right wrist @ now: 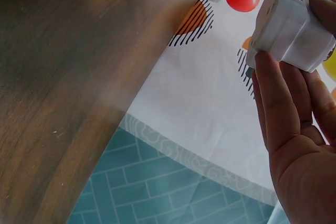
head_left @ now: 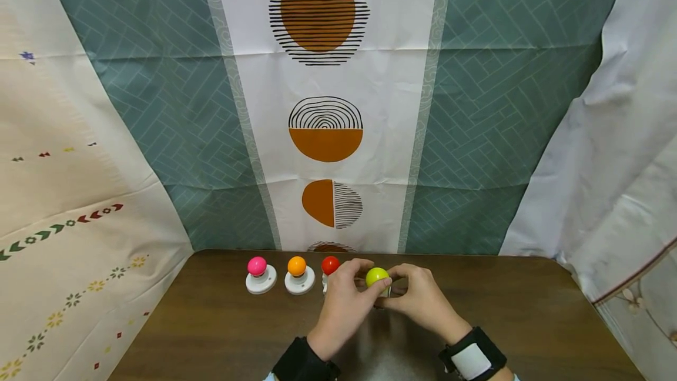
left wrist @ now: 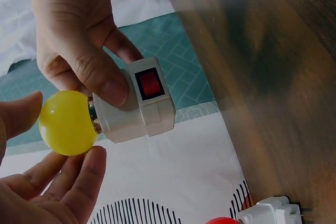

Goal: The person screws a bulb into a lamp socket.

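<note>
A yellow light bulb [head_left: 376, 276] sits in a white bulb socket with a red rocker switch [left wrist: 150, 83], both held a little above the table. My right hand [head_left: 420, 298] grips the white socket body [left wrist: 126, 121], its thumb beside the switch and its fingers on the opposite side, as the right wrist view also shows. Around the round yellow glass, my left hand [head_left: 346, 293] curls its thumb and fingers, pinching the bulb from two sides. A bit of the metal screw base [left wrist: 94, 114] shows between glass and socket.
Left of my hands, a red bulb [head_left: 330, 264] in a white holder stands partly behind the left hand. Farther left are an orange bulb [head_left: 297, 266] and a pink bulb [head_left: 257, 266] on round white bases. A patterned cloth [head_left: 328, 81] hangs behind the brown table [head_left: 238, 334].
</note>
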